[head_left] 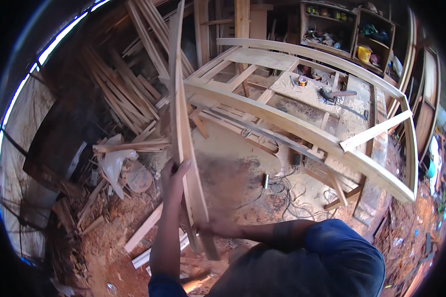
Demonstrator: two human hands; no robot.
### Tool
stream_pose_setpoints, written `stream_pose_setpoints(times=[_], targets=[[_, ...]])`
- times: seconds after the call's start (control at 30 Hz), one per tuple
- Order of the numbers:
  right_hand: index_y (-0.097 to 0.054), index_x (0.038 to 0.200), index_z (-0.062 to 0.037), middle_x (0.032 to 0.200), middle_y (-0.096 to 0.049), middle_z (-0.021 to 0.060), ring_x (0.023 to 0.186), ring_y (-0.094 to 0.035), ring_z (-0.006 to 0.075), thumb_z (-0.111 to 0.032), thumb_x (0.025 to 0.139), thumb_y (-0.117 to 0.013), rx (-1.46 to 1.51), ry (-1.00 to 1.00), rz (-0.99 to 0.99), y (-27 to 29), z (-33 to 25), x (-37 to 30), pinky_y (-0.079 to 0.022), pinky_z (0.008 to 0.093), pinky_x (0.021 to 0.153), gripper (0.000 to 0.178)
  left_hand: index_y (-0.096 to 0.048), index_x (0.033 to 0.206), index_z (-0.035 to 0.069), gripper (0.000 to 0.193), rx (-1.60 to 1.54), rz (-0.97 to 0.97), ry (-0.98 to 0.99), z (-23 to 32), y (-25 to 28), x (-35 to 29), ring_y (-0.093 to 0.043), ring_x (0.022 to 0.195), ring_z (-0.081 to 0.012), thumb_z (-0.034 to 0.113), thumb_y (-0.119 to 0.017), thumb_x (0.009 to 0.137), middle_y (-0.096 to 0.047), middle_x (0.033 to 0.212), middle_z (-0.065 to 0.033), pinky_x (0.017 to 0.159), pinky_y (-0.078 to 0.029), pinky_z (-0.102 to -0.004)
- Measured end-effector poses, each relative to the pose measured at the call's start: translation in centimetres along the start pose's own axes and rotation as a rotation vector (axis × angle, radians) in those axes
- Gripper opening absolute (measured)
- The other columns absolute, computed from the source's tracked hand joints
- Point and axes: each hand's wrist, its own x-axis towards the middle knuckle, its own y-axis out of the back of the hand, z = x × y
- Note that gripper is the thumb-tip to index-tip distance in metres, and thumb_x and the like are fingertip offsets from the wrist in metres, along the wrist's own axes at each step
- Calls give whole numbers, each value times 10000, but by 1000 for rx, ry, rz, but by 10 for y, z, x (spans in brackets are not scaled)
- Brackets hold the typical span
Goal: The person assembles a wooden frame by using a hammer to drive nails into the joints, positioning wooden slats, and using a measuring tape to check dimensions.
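Observation:
Long narrow wooden planks (194, 180) stand steeply tilted in front of me, at least two of them side by side. My left hand (175, 173) is closed around their left edge at about mid-length, thumb over the face. Lower down, my right hand (209, 228) grips near their bottom end; its fingers are partly hidden behind the wood. To the right of the planks, a large door-like wooden frame (282, 120) lies across a workbench (358, 106) dusted with sawdust. A loose light batten (376, 130) rests across the frame's right corner.
On the bench lie a dark hammer-like tool (338, 94) and a round orange-and-black item (302, 81). Stacked timber (121, 94) leans at the back left. Cables (295, 200) trail over the sawdusty floor. Shelves (354, 29) hold a yellow container (364, 53).

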Motion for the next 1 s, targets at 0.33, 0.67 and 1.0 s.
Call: stream_pose_setpoints(times=[0.33,0.67,1.0], targets=[[-614,1100,42,767,-657,97,632,-646,180,-138,909,-594,-533,-84,1117,193,-36,66,-522,343,555,263,-647,997,-5,252,234,-175,-119,-116,114,122,-591,674,-115,148,-768,837,-634,759,-27,613,-471,-286],[-594,1116,30,929,-680,261,903,-665,424,-304,807,-659,-827,-92,1607,340,-98,134,-508,489,826,459,-652,933,-14,220,86,-261,39,-201,119,282,-584,657,-120,127,-771,813,-662,759,-38,625,-471,-304],[-411,1446,46,1223,-591,316,1090,-620,469,-300,844,-666,-915,-624,1669,538,-100,294,-502,523,926,740,-650,906,-6,217,204,-252,32,-206,77,544,-592,660,-115,135,-760,784,-646,749,-41,616,-470,-298]])
